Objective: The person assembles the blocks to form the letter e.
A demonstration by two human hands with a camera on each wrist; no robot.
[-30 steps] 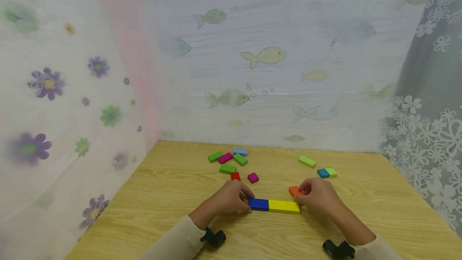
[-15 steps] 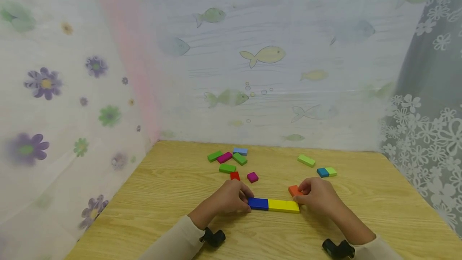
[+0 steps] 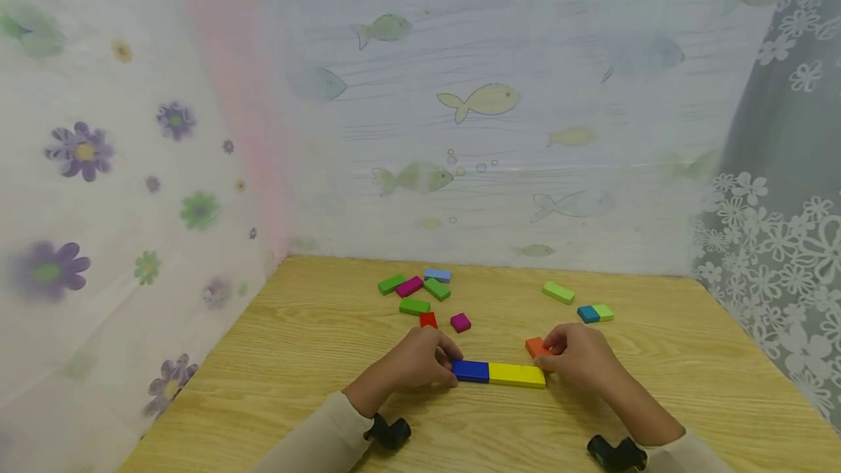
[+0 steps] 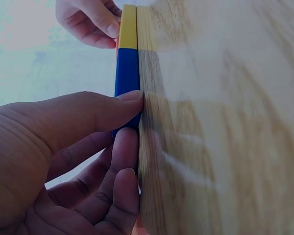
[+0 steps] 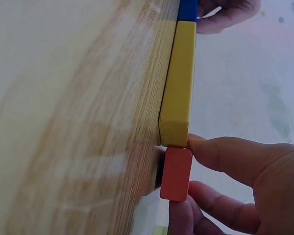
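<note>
A blue block (image 3: 471, 371) and a longer yellow block (image 3: 517, 375) lie end to end on the wooden table (image 3: 486, 433). My left hand (image 3: 420, 360) pinches the blue block's left end; in the left wrist view the thumb (image 4: 130, 100) lies across it, with fingertips at its end. My right hand (image 3: 581, 360) pinches an orange block (image 3: 537, 347) between thumb and fingers. The right wrist view has this orange block (image 5: 176, 174) right at the yellow block's (image 5: 179, 83) end corner, its small end face towards the camera. Its far part is hidden in the head view by the fingers.
Behind my left hand lie a red block (image 3: 428, 320), a small magenta block (image 3: 461, 322), and a cluster of green (image 3: 415, 306), magenta (image 3: 409, 287) and light blue (image 3: 437, 276) blocks. Back right are a lime block (image 3: 558, 293) and a teal block (image 3: 588, 314) touching another lime one.
</note>
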